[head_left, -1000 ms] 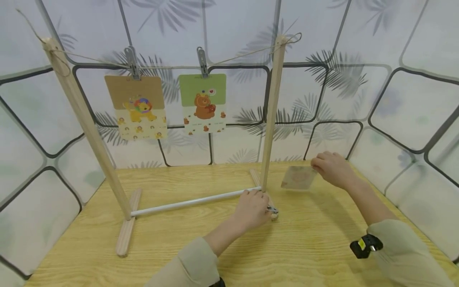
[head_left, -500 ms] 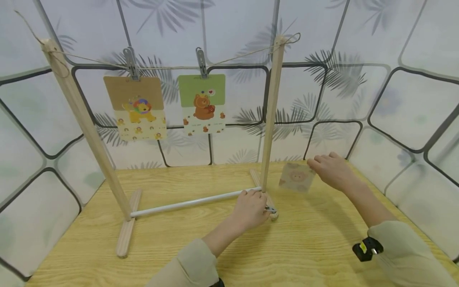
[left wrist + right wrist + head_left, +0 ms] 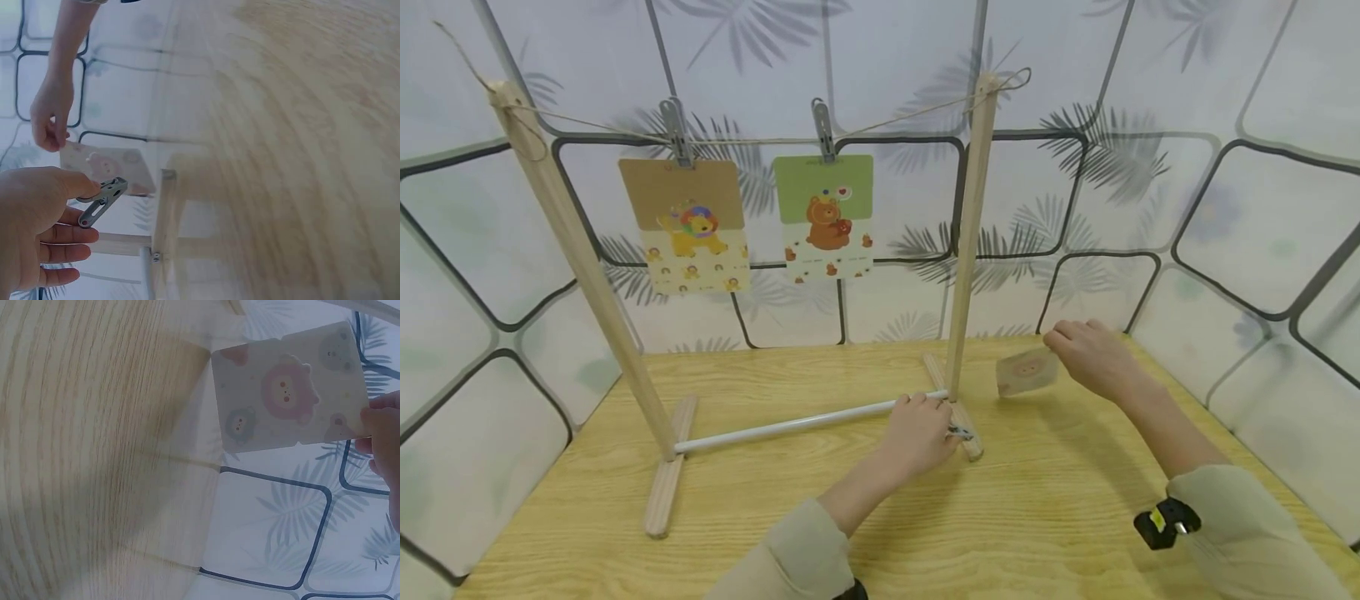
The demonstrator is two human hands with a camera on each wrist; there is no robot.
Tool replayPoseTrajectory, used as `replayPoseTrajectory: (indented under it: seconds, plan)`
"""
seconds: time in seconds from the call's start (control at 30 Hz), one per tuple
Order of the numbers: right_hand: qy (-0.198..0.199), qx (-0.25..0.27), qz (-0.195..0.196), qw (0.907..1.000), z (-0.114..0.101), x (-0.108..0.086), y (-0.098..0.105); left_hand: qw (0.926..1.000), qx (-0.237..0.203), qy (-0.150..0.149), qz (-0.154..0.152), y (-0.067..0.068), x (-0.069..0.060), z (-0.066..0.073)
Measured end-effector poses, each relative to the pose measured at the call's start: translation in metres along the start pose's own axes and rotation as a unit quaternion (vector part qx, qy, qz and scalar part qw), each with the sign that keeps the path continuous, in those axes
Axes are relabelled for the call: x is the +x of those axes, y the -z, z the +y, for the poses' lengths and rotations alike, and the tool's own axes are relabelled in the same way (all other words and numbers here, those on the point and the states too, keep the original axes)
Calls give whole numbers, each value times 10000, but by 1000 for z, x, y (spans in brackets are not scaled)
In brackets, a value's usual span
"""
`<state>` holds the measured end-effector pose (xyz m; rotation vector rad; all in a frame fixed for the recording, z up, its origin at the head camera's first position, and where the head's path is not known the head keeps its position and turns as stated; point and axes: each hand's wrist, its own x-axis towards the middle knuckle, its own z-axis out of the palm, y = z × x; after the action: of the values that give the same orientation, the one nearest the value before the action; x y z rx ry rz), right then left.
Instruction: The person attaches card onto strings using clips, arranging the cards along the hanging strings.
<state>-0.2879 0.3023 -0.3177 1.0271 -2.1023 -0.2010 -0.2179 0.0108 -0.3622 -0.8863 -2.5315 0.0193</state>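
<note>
My left hand (image 3: 919, 433) pinches a grey metal clip (image 3: 104, 201) between thumb and forefinger, in front of the stand's right foot. In the left wrist view its other fingers reach out loosely below the clip. Over to the right, my right hand (image 3: 1093, 358) pinches one edge of a pale card (image 3: 290, 390) printed with pink and grey cartoon animal faces. The card hangs tilted above the table, apart from the clip. Two cards, one with a lion (image 3: 688, 229) and one with a bear (image 3: 826, 218), hang by metal clips from a string (image 3: 752, 142).
A wooden stand has a left post (image 3: 587, 275), a right post (image 3: 972, 233) and a white crossbar (image 3: 812, 421) low between them. It stands on a wood-grain table (image 3: 775, 500). Patterned fabric walls (image 3: 1105, 192) enclose the back and sides.
The card in my right hand has swung, facing the head camera more half a second ago and tilting away now. My left hand has shifted slightly left with the clip.
</note>
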Motion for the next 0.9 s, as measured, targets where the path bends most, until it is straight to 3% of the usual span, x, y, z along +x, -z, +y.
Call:
replayPoseTrajectory:
  seconds: [0.27,0.43,0.7,0.9]
  plan:
    - [264,115,758,9967,-3,11,7,9991,-100,329,239,12,4,-20]
    - [399,153,806,9958,-5,17,11,9975,-365,536,273,20,5,-32]
    - [515,232,725,9958,-10,28,15,9938,-751,818,48,33,5,-47]
    - [751,166,1037,9916,-13,40,17,9921,-816,950,74,41,5,-54]
